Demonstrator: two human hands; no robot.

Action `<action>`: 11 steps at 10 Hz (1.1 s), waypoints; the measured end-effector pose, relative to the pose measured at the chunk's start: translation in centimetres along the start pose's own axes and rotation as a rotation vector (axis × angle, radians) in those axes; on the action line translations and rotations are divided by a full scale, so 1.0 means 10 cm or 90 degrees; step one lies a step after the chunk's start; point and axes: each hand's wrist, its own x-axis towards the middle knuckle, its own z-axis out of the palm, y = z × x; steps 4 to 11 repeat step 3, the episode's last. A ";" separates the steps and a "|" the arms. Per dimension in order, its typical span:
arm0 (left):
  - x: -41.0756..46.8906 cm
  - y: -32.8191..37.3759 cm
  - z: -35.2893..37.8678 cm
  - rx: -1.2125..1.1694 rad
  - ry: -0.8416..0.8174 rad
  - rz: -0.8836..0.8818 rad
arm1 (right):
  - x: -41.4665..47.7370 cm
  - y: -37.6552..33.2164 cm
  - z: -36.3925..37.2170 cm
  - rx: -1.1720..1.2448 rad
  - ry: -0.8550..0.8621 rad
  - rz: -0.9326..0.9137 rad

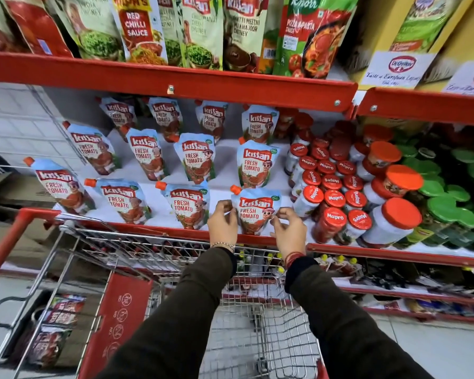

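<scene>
From the head camera, both hands are up at the red shelf (367, 251), past the far end of the shopping cart (121, 233). They are on one ketchup pouch (255, 214). It stands in the near row of the shelf. It is the last pouch on the right, just beside the jars (334, 222) with red lids.

The left hand (222, 218) has its fingers curled on the pouch's left edge. The right hand (289, 228) has its fingers curled on the right edge. So each hand pinches one side, and the pouch sits between them. I think two hands are used because the pouch is soft and floppy. Holding both sides keeps it standing up and facing out, so the name on the front can be read.

The other pouches (188, 205) stand in neat rows with gaps between them, and they lean back a little. My guess is that the person is lining this one up with its row. It could also be the start of lifting it out. I cannot tell which.

The pouch is light blue on top, with a red name band, the words "Fresh Tomato" and a cartoon kid. An orange cap (235, 189) sticks out of its top left corner. It looks full and puffy. Its bottom is down by the shelf's near lip.
</scene>
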 end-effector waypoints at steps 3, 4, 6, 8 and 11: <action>-0.24 0.30 -0.17 -0.143 0.048 0.116 | -0.19 -0.38 -0.43 0.080 0.044 -0.077; -0.24 0.30 -0.17 -0.143 0.048 0.116 | -0.19 -0.38 -0.43 0.080 0.044 -0.077; -0.24 0.30 -0.17 -0.143 0.048 0.116 | -0.19 -0.38 -0.43 0.080 0.044 -0.077; -0.24 0.30 -0.17 -0.143 0.048 0.116 | -0.19 -0.38 -0.43 0.080 0.044 -0.077; -0.24 0.30 -0.17 -0.143 0.048 0.116 | -0.19 -0.38 -0.43 0.080 0.044 -0.077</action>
